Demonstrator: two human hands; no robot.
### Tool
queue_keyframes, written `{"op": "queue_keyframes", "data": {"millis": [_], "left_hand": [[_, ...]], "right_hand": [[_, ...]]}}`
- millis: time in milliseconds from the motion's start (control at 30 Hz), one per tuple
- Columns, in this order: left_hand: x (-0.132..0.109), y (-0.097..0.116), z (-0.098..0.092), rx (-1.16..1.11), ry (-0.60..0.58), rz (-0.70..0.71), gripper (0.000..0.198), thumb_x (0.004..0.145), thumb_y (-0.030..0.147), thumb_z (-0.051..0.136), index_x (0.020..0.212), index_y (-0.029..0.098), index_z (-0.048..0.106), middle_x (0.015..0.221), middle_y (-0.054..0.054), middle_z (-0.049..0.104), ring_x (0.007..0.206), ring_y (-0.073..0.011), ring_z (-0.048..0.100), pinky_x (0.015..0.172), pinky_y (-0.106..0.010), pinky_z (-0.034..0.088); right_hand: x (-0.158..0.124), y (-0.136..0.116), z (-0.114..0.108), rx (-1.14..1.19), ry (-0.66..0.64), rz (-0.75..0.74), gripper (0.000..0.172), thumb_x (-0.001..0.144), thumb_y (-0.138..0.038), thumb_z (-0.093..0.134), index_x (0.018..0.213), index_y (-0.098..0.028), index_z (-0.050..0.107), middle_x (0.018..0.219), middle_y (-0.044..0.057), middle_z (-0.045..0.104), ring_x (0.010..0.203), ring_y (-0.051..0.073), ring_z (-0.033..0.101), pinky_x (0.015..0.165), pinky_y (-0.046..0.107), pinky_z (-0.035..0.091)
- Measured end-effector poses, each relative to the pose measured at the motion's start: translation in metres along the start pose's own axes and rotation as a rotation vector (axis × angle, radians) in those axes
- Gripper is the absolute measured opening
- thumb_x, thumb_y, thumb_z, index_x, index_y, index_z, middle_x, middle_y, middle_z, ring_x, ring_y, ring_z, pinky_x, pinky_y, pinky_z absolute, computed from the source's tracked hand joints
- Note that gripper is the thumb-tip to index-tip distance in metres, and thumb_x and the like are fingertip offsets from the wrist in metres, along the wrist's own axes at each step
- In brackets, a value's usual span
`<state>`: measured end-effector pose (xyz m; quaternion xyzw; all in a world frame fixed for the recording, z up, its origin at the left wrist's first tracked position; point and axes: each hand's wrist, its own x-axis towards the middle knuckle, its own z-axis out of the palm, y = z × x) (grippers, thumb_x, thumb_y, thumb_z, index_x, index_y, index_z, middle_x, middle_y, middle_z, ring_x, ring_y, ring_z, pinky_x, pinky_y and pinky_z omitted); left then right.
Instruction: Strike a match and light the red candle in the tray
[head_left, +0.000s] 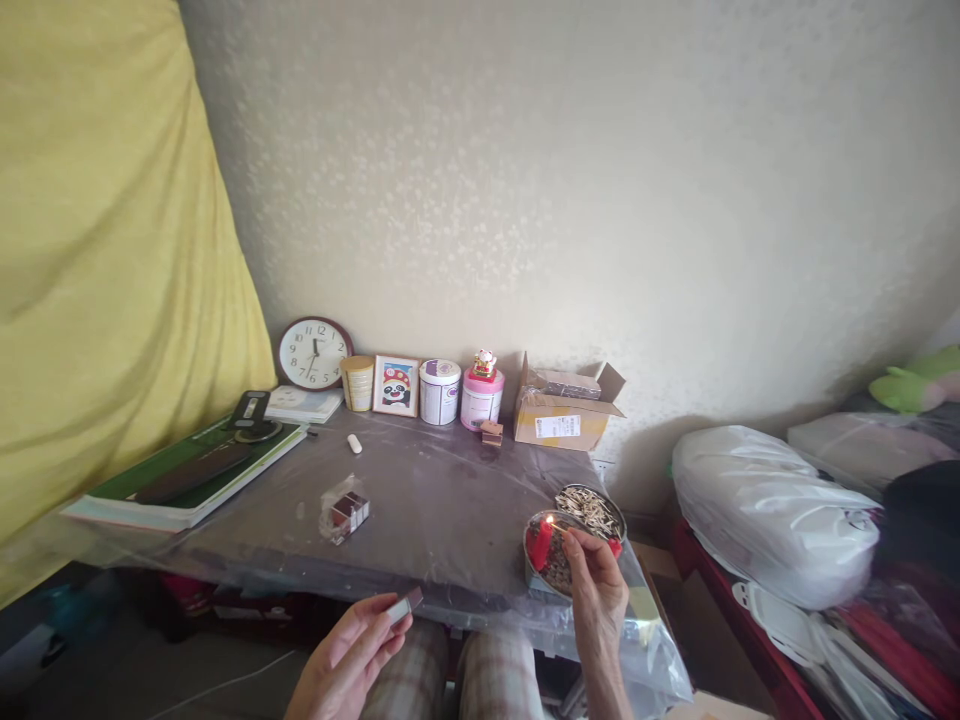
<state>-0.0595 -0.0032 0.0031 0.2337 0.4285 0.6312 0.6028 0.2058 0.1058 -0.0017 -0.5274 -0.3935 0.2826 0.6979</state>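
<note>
My right hand [598,585] pinches a thin matchstick [559,527] whose tip burns with a small flame. That flame is at the top of a red candle [539,546], which stands in a round container [556,588] of dark gravel; whether the wick itself burns I cannot tell. More red shows behind my fingers, partly hidden. My left hand [366,640], low and in front of the table edge, is closed on a small matchbox [405,606]. Behind the candle, a round tin [621,522] holds a heap of matchsticks [589,509].
A wrapped pack of matchboxes [349,512] lies mid-table. Along the wall stand a clock [315,353], a picture frame [396,386], canisters [439,392] and an open cardboard box [566,420]. A large book [187,470] lies left; white plastic bags [772,510] are at right.
</note>
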Motion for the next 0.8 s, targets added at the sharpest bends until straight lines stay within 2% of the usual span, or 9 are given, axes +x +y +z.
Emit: {"op": "queue_keyframes", "data": {"millis": [200,367,500,567,667,800], "left_hand": [[0.002,-0.001,0.0,0.006,0.01,-0.012,0.035,0.062,0.046,0.08,0.086,0.02,0.078,0.094,-0.008,0.079,0.093,-0.0232,0.068,0.086,-0.031,0.053],[0.0,0.001,-0.001,0.016,0.03,-0.009,0.039,0.057,0.048,0.082,0.083,0.02,0.078,0.091,-0.008,0.079,0.091,-0.0241,0.068,0.084,-0.031,0.054],[0.001,0.0,-0.003,0.022,0.03,-0.019,0.037,0.06,0.049,0.08,0.084,0.02,0.078,0.091,-0.007,0.079,0.092,-0.024,0.068,0.084,-0.031,0.054],[0.002,0.0,-0.003,0.023,0.04,-0.027,0.039,0.059,0.049,0.081,0.084,0.02,0.078,0.091,-0.007,0.079,0.093,-0.0249,0.069,0.085,-0.031,0.055],[0.002,0.0,0.0,0.035,0.04,-0.036,0.04,0.059,0.05,0.081,0.085,0.019,0.078,0.092,-0.008,0.079,0.095,-0.0266,0.069,0.087,-0.033,0.054],[0.004,-0.002,0.001,0.04,0.03,-0.053,0.041,0.056,0.05,0.082,0.083,0.019,0.079,0.092,-0.009,0.08,0.094,-0.0269,0.07,0.087,-0.033,0.055]], "right_hand": [[-0.006,-0.013,0.002,0.096,-0.009,0.016,0.036,0.06,-0.05,0.079,0.076,-0.019,0.069,0.077,0.002,0.072,0.07,0.016,0.066,0.065,0.026,0.054],[-0.008,-0.038,-0.005,0.146,-0.028,0.017,0.033,0.06,-0.044,0.082,0.077,-0.019,0.069,0.079,0.001,0.073,0.071,0.016,0.066,0.065,0.027,0.054],[0.014,-0.063,-0.034,0.28,0.013,0.031,0.03,0.057,-0.036,0.085,0.077,-0.02,0.07,0.076,-0.002,0.071,0.066,0.011,0.062,0.064,0.023,0.051],[0.031,-0.068,-0.055,0.352,0.024,0.013,0.03,0.056,-0.039,0.084,0.075,-0.022,0.067,0.073,-0.003,0.068,0.063,0.01,0.06,0.063,0.024,0.051],[0.056,-0.061,-0.081,0.249,0.029,-0.028,0.029,0.059,-0.048,0.077,0.071,-0.023,0.064,0.071,-0.003,0.065,0.059,0.011,0.058,0.059,0.028,0.05],[0.076,-0.038,-0.103,0.113,0.087,-0.028,0.022,0.046,-0.024,0.085,0.061,-0.018,0.07,0.057,-0.001,0.064,0.051,0.012,0.051,0.05,0.026,0.044]]}}
